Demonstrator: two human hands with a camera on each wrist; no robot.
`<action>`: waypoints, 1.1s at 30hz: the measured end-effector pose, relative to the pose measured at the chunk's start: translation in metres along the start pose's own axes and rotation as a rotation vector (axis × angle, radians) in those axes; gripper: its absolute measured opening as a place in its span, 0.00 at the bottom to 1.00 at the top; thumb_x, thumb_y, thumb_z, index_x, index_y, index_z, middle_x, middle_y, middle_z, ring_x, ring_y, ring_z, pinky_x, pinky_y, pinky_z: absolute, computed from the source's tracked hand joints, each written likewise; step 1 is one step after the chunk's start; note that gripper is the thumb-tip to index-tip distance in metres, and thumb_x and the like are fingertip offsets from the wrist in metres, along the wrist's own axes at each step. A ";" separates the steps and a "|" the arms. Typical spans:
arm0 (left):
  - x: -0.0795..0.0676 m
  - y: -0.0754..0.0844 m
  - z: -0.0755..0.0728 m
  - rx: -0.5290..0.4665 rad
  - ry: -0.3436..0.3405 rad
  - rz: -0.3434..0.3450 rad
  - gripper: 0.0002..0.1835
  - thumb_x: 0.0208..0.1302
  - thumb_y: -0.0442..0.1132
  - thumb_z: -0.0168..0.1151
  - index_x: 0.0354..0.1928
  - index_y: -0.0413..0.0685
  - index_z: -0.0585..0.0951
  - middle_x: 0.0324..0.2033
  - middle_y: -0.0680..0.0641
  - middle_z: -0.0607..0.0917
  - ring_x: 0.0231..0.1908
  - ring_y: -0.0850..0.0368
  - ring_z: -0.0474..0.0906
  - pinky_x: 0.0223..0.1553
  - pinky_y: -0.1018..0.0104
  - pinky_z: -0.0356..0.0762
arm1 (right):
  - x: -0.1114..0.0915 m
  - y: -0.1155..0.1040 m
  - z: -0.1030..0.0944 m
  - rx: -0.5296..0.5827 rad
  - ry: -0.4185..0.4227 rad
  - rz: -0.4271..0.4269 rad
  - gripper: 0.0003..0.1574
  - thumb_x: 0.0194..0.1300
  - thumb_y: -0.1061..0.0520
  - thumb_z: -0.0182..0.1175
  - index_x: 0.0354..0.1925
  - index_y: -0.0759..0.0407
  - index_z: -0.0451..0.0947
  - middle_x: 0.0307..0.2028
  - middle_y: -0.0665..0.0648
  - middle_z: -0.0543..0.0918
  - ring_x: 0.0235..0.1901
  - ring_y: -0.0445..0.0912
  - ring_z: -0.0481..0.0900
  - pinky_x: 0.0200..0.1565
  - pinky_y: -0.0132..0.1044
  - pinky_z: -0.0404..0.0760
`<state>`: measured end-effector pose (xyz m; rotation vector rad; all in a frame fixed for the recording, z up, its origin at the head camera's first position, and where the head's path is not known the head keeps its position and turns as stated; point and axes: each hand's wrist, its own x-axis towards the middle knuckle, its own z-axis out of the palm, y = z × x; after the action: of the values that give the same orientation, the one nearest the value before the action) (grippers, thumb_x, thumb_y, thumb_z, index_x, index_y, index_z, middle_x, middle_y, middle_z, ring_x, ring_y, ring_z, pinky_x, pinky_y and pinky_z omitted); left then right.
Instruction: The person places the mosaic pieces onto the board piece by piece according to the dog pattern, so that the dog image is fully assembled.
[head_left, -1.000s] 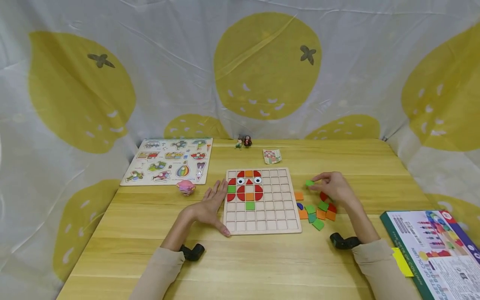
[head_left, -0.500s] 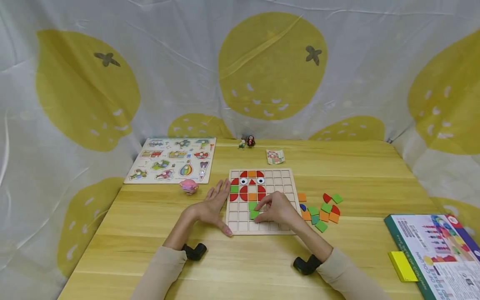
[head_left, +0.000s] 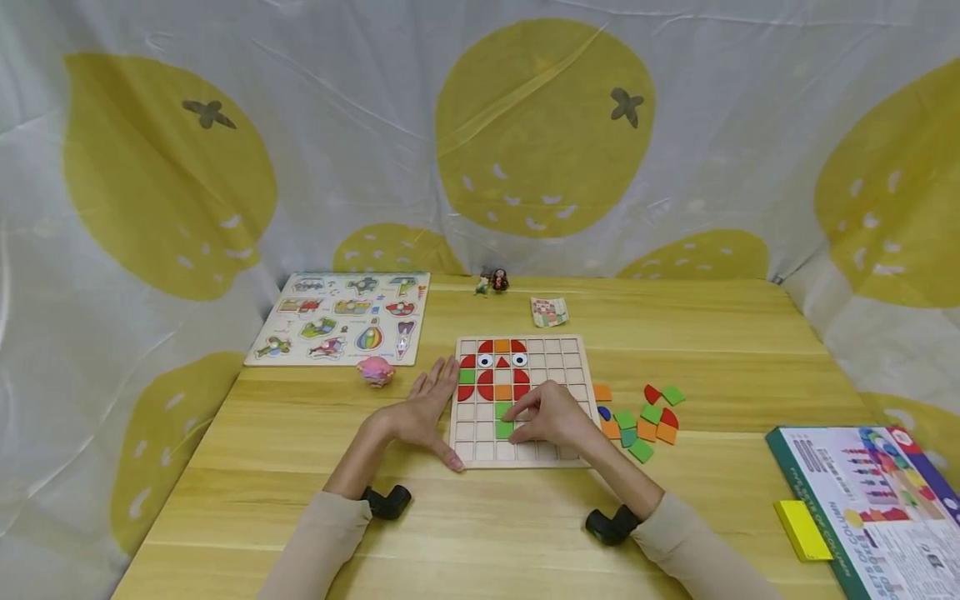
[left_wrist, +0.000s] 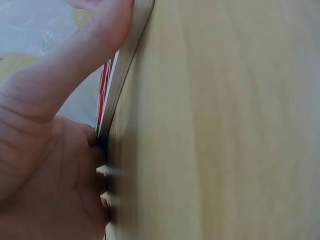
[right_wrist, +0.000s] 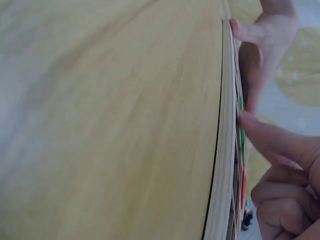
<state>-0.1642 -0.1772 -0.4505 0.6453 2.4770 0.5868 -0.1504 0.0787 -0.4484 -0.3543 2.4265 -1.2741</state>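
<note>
A square wooden grid board (head_left: 467, 432) lies on the table with red, orange and green pieces and two eye pieces set in its upper-left cells. My left hand (head_left: 420, 415) rests along its left edge, fingers spread and thumb at the lower-left corner. Over the middle of the board, my right hand (head_left: 553, 417) pinches a green square tile (head_left: 503, 429) between thumb and index finger, right below another green tile (head_left: 502, 409). In the right wrist view, the thumb (right_wrist: 255, 124) comes down at the board's surface.
Loose tiles (head_left: 640, 451) in several colours lie right of the board. A small pattern card (head_left: 550, 312) and figurines (head_left: 498, 280) sit behind it. A picture puzzle (head_left: 341, 321) and pink toy (head_left: 375, 371) are at left; a box (head_left: 870, 500) and yellow block (head_left: 803, 531) at right.
My right hand has come left from the loose tiles with a green tile, which now lies at the cell below the other green one. The left hand stays at the board's edge.
</note>
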 end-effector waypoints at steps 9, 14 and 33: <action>0.001 -0.001 0.002 0.007 -0.001 0.006 0.83 0.30 0.65 0.79 0.75 0.46 0.27 0.75 0.44 0.25 0.75 0.45 0.18 0.75 0.44 0.25 | -0.030 0.028 -0.070 0.003 0.104 0.011 0.19 0.55 0.54 0.71 0.47 0.53 0.85 0.15 0.48 0.60 0.16 0.41 0.56 0.19 0.29 0.56; 0.000 -0.003 0.002 0.023 -0.009 -0.003 0.84 0.29 0.66 0.78 0.74 0.46 0.26 0.75 0.45 0.23 0.75 0.46 0.17 0.75 0.45 0.25 | -0.059 0.068 -0.124 -0.033 0.222 0.110 0.23 0.59 0.52 0.68 0.53 0.56 0.82 0.16 0.48 0.62 0.14 0.40 0.56 0.16 0.33 0.59; 0.002 -0.001 0.002 0.038 0.004 0.008 0.83 0.30 0.66 0.78 0.75 0.46 0.27 0.75 0.44 0.25 0.75 0.45 0.18 0.75 0.44 0.26 | -0.080 0.116 -0.162 -0.045 0.260 0.364 0.38 0.51 0.43 0.73 0.54 0.63 0.79 0.67 0.73 0.64 0.54 0.63 0.66 0.48 0.48 0.69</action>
<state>-0.1646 -0.1761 -0.4535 0.6703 2.4956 0.5453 -0.1554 0.2932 -0.4431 0.2500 2.5774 -1.1619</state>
